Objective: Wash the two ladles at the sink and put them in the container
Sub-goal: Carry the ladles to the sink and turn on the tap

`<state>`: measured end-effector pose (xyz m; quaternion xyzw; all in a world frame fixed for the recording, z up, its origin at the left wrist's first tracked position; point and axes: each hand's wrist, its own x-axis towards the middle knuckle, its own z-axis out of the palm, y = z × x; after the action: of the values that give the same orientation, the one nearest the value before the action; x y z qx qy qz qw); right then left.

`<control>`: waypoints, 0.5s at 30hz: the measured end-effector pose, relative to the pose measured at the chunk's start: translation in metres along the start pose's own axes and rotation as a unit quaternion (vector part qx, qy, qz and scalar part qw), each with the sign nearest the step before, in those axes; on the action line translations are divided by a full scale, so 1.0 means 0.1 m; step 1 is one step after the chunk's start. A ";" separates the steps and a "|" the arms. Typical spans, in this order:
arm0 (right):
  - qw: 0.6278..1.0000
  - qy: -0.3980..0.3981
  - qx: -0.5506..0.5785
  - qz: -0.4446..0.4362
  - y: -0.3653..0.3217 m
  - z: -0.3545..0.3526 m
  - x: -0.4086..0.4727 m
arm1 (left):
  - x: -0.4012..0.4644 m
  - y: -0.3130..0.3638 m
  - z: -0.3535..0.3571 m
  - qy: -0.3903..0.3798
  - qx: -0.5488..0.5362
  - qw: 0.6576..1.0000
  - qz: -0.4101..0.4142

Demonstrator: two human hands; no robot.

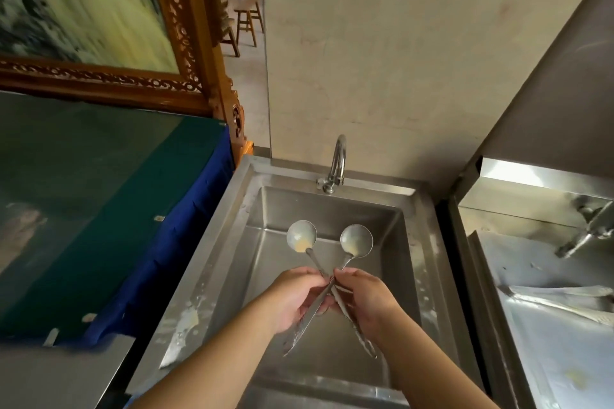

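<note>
Two steel ladles are held over the steel sink (pixel 415 242), their handles crossed like an X. The ladle (pixel 301 235) whose bowl is on the left carries yellowish residue; its handle runs down to the right through my right hand (pixel 363 300). The other ladle (pixel 356 240), bowl on the right and also smeared, has its handle running down to the left through my left hand (pixel 292 299). Both hands meet at the crossing point, fingertips nearly touching. The curved faucet (pixel 337 163) stands at the sink's back rim; no water is visibly running.
A table with a green top and blue cloth (pixel 109 209) borders the sink on the left, under a carved wooden frame (pixel 186 43). On the right is a second steel basin (pixel 538 292) with its own tap (pixel 588 229). White smears mark the sink's left rim.
</note>
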<state>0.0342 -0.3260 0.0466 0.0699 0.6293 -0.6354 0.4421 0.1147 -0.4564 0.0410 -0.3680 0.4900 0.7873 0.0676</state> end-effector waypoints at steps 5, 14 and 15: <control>0.996 0.021 -0.081 -0.012 -0.25 -0.12 0.42 | 0.40 0.19 0.20 -0.028 -0.062 0.997 -0.038; 0.954 0.104 -0.277 -0.057 -0.45 -0.18 0.93 | 0.92 0.17 0.33 0.032 -0.056 0.987 -0.148; 0.949 0.109 -0.289 -0.058 -0.44 -0.19 0.99 | 0.98 0.15 0.32 0.030 -0.054 0.986 -0.154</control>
<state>-0.0625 -0.3641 0.0113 -0.0283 0.8332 -0.4394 0.3345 0.0211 -0.4628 -0.0038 -0.4653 0.3858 0.7818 0.1531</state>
